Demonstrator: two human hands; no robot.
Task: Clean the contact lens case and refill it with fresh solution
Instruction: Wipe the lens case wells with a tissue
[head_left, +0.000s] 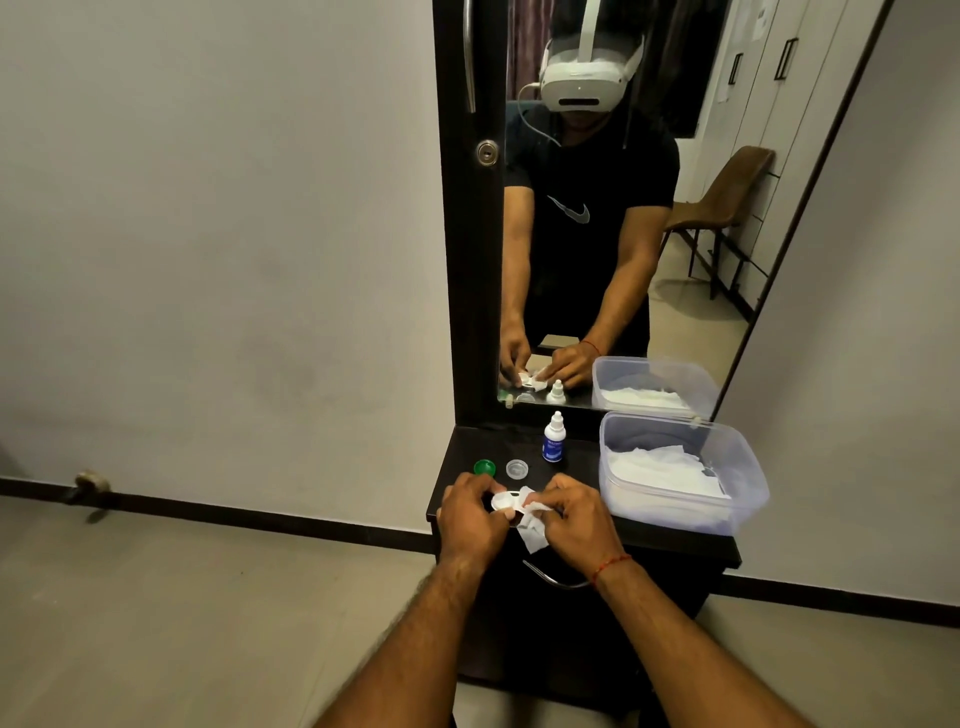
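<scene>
Contact lens case (503, 501), caps off, sits pinched in our left hand (470, 514) at the near edge of the bench (579, 457). Our right hand (571, 514) is curled round a folded tissue (532, 527) and presses it against the case's right side. Both hands are closed on what they hold, and they meet knuckle to knuckle so the small white case is braced from one side while it is wiped from the other. We cannot tell whether the case touches the bench or is held just above it.

Just beyond the left hand lie the green cap (484, 466) and the clear cap (517, 468), side by side and apart from the wiping, presumably parked there to leave both wells exposed. Beyond the gap between the hands the solution bottle (554, 444) stands upright and capped, near enough to reach once drying is done; we judge the refill not yet begun. To the right of the right hand an open plastic tub (748, 467) holds spare tissues (665, 470), close by for a fresh sheet. A mirror (623, 260) beyond the hands reflects the same grip.
</scene>
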